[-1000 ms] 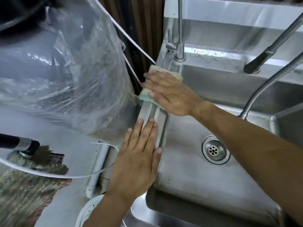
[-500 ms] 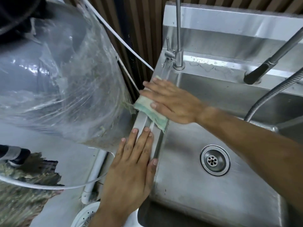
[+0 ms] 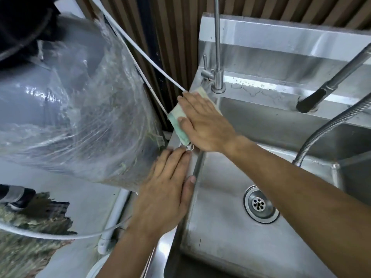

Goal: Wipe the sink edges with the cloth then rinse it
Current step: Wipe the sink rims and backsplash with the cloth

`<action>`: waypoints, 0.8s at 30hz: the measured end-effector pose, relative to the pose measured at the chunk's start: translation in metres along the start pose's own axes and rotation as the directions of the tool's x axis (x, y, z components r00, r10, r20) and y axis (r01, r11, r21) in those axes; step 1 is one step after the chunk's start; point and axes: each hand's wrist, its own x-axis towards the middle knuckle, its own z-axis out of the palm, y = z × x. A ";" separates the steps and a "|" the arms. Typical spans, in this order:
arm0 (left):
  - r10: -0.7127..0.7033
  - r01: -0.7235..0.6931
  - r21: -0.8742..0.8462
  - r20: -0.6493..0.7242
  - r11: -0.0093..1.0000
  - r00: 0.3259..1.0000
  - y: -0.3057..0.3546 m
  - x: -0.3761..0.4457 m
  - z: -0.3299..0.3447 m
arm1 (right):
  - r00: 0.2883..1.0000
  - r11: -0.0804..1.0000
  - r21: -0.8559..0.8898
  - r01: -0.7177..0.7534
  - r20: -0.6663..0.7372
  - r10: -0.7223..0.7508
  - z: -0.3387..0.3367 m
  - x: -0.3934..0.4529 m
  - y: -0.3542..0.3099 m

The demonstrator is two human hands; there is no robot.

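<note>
A folded pale green and cream cloth (image 3: 177, 121) lies on the left edge of the stainless steel sink (image 3: 218, 233). My right hand (image 3: 202, 123) presses flat on the cloth, fingers together and pointing up-left, near the thin tap (image 3: 217, 77). Just below it, my left hand (image 3: 168, 189) rests flat on the same left rim, fingertips almost touching the cloth's lower end and the thumb hanging over the basin side. Most of the cloth is hidden under my right hand.
A large grey bin lined with a clear plastic bag (image 3: 76, 109) stands tight against the sink's left side. White tubes (image 3: 144, 55) run diagonally behind it. A black-tipped spray faucet (image 3: 313, 97) and flexible metal hose (image 3: 329, 127) hang at right. The drain (image 3: 260, 204) sits mid-basin.
My right hand slid the cloth down the left rim toward me, then back up it toward the tap. The left hand stayed flat on the rim.
</note>
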 end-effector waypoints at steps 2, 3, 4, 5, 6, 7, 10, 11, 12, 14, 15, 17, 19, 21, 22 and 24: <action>-0.016 0.014 0.056 0.025 0.998 1.000 0.000 0.007 0.004 | 1.000 1.000 -0.014 -0.018 -0.012 0.018 -0.011 0.030 0.007; -0.018 0.016 0.078 0.030 0.997 0.999 0.000 0.007 0.006 | 0.999 0.999 -0.020 -0.030 -0.028 0.029 -0.015 0.041 0.011; -0.016 0.012 0.089 0.035 0.996 0.999 0.001 0.005 0.007 | 0.997 0.998 -0.034 -0.044 -0.058 0.042 -0.017 0.047 0.013; -0.009 0.005 0.091 0.039 0.996 0.999 0.000 0.004 0.007 | 0.993 0.997 -0.051 -0.062 -0.103 0.057 -0.016 0.048 0.013; -0.001 -0.003 0.092 0.040 0.996 0.999 0.000 0.003 0.006 | 0.985 0.994 -0.061 -0.086 -0.152 0.076 -0.013 0.043 0.010; 0.004 -0.009 0.095 0.043 0.995 0.999 -0.001 0.003 0.007 | 0.976 0.992 -0.050 -0.117 -0.190 0.106 -0.009 0.036 0.003; 0.004 -0.009 0.108 0.048 0.994 0.999 -0.001 0.004 0.007 | 0.947 0.962 0.044 -0.271 -0.166 0.275 0.004 0.019 -0.027; 0.005 -0.009 0.107 0.045 0.994 0.999 -0.001 0.004 0.007 | 0.931 0.943 0.062 -0.327 -0.149 0.332 0.005 0.023 -0.035; 0.005 -0.010 0.103 0.045 0.995 0.999 0.000 0.005 0.007 | 0.914 0.926 0.071 -0.371 -0.149 0.377 0.005 0.032 -0.041; 0.005 -0.009 0.090 0.044 0.996 0.999 0.000 0.005 0.007 | 0.887 0.901 0.027 -0.433 -0.164 0.431 0.004 0.051 -0.046; 0.002 -0.006 0.085 0.041 0.996 0.999 0.000 0.005 0.007 | 0.883 0.897 -0.004 -0.443 -0.176 0.435 0.005 0.057 -0.045; 0.001 -0.004 0.084 0.041 0.996 0.999 -0.001 0.005 0.008 | 0.897 0.907 -0.049 -0.418 -0.178 0.404 0.006 0.064 -0.038; 0.002 -0.005 0.083 0.040 0.997 0.999 -0.001 0.005 0.009 | 0.927 0.933 -0.090 -0.348 -0.180 0.328 0.003 0.065 -0.028; 0.004 -0.007 0.090 0.038 0.996 0.999 -0.002 0.004 0.011 | 0.952 0.961 -0.059 -0.268 -0.169 0.255 -0.002 0.062 -0.020; 0.004 -0.007 0.087 0.038 0.996 0.999 -0.001 0.004 0.011 | 0.960 0.970 -0.023 -0.242 -0.151 0.236 -0.004 0.057 -0.017; 0.005 -0.007 0.077 0.020 0.997 1.000 0.000 0.003 0.011 | 0.971 0.980 0.026 -0.197 -0.131 0.198 -0.001 0.041 -0.012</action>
